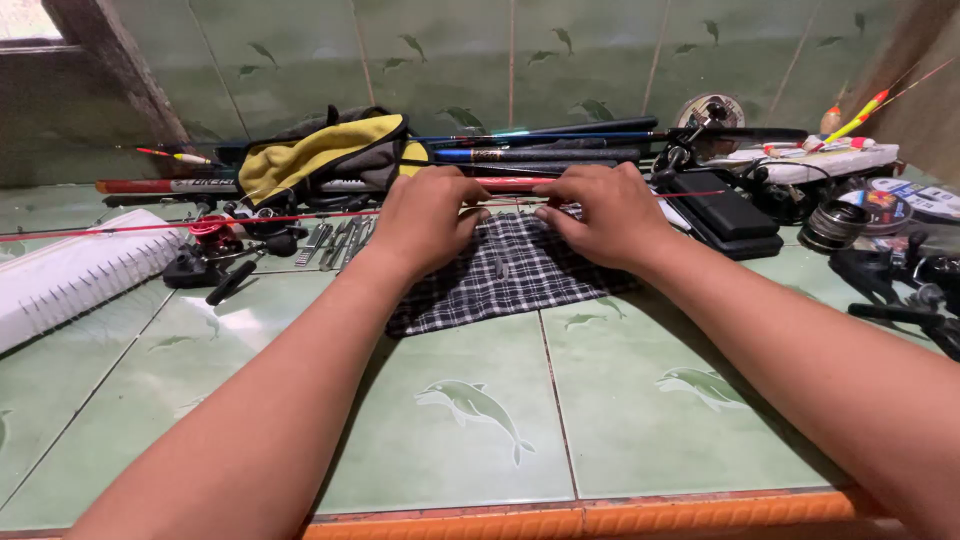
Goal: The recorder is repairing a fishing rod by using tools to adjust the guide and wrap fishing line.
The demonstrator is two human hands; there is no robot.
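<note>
Checked cloth point(505, 275) lies under both hands point(425, 220) point(610, 215), fingers pinching a thin red rod point(300, 217).

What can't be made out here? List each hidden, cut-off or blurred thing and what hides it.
Head view only:
- Far edge of the plaid cloth: covered by the left hand and right hand.
- Whatever the fingertips pinch: hidden under the fingers.
- Thin red rod: its tip is cut off by the left edge, its middle runs behind the hands.
- White spiral-bound pad: cut off by the left edge.
- Line spools: labels too small.
</note>
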